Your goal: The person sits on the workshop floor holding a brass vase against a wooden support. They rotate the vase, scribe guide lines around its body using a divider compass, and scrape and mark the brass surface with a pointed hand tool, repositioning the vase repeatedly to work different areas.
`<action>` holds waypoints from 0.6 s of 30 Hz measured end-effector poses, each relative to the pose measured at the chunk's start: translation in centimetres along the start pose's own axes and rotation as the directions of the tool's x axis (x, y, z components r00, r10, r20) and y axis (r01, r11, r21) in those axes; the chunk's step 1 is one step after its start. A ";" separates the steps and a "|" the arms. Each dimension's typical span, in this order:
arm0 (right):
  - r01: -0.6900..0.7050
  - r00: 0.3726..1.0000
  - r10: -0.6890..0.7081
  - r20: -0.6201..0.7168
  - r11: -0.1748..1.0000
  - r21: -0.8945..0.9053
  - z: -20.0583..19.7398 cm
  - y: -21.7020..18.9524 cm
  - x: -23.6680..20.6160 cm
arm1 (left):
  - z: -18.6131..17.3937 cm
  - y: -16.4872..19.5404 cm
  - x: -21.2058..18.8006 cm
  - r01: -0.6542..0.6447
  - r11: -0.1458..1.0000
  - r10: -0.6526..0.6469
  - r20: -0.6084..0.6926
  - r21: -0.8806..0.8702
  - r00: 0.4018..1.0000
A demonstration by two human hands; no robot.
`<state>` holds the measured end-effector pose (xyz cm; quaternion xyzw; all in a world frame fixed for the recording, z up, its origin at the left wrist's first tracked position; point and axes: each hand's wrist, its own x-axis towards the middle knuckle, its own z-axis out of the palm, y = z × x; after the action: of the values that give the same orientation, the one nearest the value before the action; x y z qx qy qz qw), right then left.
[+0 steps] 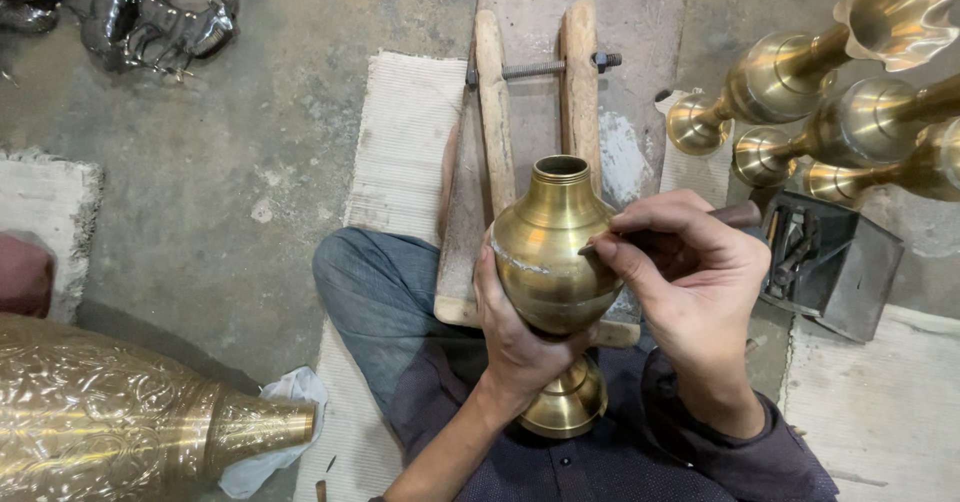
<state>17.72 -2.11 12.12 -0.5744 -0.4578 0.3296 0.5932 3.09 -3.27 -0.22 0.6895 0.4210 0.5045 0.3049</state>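
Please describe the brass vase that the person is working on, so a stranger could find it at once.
Find the wooden clamp on the floor at centre. Resting against it is the brass vase, gripped by the left hand. Unlike the three fluted brass vases lying at right, it has a plain round mouth.

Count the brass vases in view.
5, and more may lie out of frame: one vase held in the hands; three plain vases lying top right; one engraved vase bottom left.
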 end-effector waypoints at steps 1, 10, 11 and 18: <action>0.003 1.000 -0.003 0.000 1.000 0.011 0.0 0.0 0.0 | 0.0 0.0 0.1 0.005 1.000 -0.005 0.000 -0.002 1.000; 0.083 0.996 -0.081 0.019 0.993 -0.082 0.1 -0.3 -0.1 | -0.5 0.7 0.4 -0.016 0.994 0.019 -0.025 0.107 0.999; 0.079 0.997 -0.078 0.015 0.993 -0.086 0.1 -0.3 -0.2 | -0.5 0.7 0.4 -0.015 0.994 0.018 -0.022 0.106 1.000; 0.075 0.997 -0.074 0.013 0.994 -0.080 0.1 -0.3 -0.4 | -0.6 0.9 0.8 -0.001 0.990 0.003 -0.017 0.141 1.000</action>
<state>17.46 -2.48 12.29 -0.5788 -0.4948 0.2912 0.5791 2.86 -3.01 1.10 0.7053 0.4574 0.4798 0.2513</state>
